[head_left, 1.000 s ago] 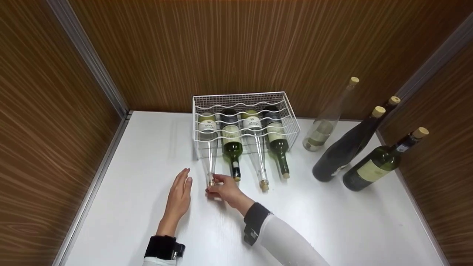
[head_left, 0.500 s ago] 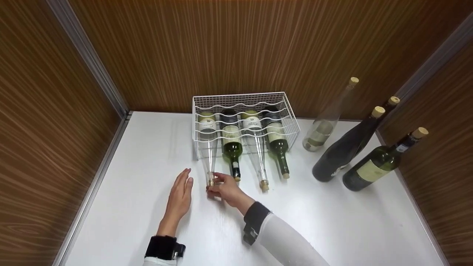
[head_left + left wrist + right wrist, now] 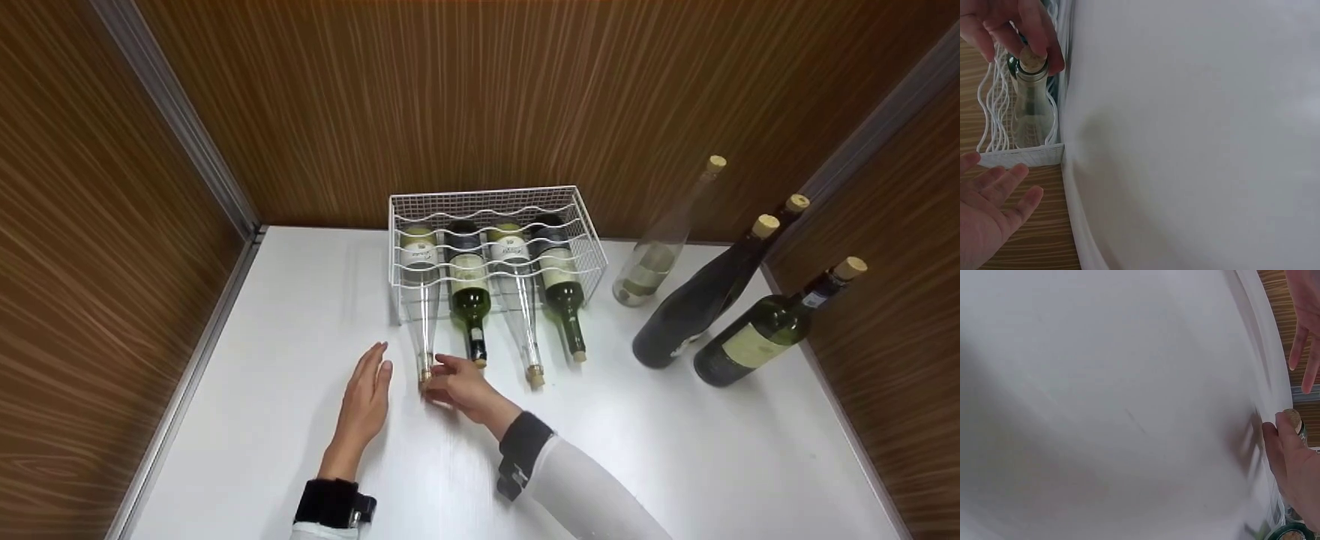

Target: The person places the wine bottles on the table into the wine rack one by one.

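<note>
A clear corked bottle [image 3: 425, 315] lies at the left end of a white wire rack [image 3: 484, 193], its neck pointing toward me. My right hand [image 3: 466, 390] is at its corked end. In the left wrist view, fingertips rest against the cork [image 3: 1033, 59], and one finger stands apart from the neck. The contact of the other fingers is partly hidden. To the left of that neck, my left hand [image 3: 364, 401] is held with extended fingers, touching no bottle. In the left wrist view its fingers are spread before the rack's end.
Beside the clear bottle lie a green bottle [image 3: 470, 300], another clear bottle [image 3: 517, 292] and another green bottle [image 3: 564, 296]. Several corked bottles stand to the right, including a green labelled one [image 3: 765, 337] and a dark one [image 3: 690, 315]. Wood-grain panels [image 3: 337, 112] enclose the white table [image 3: 300, 300].
My right hand's index finger and thumb have loosened from around the bottle neck, and the fingers have shifted slightly toward the cork end. The left hand and the bottles look unmoved.
</note>
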`<state>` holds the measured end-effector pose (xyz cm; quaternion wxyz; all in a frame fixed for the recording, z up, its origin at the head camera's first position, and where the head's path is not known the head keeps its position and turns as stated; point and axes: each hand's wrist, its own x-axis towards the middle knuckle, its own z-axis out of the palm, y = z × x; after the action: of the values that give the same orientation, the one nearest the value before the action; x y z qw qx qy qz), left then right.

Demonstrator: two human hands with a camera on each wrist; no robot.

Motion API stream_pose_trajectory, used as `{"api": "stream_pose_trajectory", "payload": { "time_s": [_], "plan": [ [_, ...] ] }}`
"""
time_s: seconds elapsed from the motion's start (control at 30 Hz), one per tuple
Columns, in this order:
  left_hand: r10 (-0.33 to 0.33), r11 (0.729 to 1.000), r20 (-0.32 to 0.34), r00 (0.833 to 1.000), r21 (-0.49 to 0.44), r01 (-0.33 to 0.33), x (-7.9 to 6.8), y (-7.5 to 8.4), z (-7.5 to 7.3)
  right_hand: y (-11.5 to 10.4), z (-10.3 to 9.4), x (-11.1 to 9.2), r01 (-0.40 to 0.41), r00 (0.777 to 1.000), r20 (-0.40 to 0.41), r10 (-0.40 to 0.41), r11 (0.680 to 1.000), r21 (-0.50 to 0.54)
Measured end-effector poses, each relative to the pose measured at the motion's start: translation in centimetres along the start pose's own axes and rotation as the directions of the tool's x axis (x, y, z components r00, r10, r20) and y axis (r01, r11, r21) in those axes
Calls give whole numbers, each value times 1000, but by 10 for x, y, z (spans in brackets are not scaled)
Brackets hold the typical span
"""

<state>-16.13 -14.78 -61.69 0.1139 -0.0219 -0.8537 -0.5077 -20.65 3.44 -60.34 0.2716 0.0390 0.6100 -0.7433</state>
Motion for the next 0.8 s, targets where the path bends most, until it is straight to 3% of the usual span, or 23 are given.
{"api": "stream_pose_trajectory", "payload": {
  "time_s": [0.3, 0.47, 0.8],
  "plan": [
    [-12, 1000, 7, 1000, 13, 12, 0, 3, 0, 0, -2, -4, 6, 1000, 10, -6, 999, -37],
    [-6, 1000, -1, 1000, 23, 6, -1, 5, 1, -6, -6, -12, 40, 999, 39, -35, 993, -112],
    [-24, 995, 78, 997, 99, 16, -2, 10, 2, -33, -19, -41, 192, 977, 159, -142, 913, -361]
  ]
}}
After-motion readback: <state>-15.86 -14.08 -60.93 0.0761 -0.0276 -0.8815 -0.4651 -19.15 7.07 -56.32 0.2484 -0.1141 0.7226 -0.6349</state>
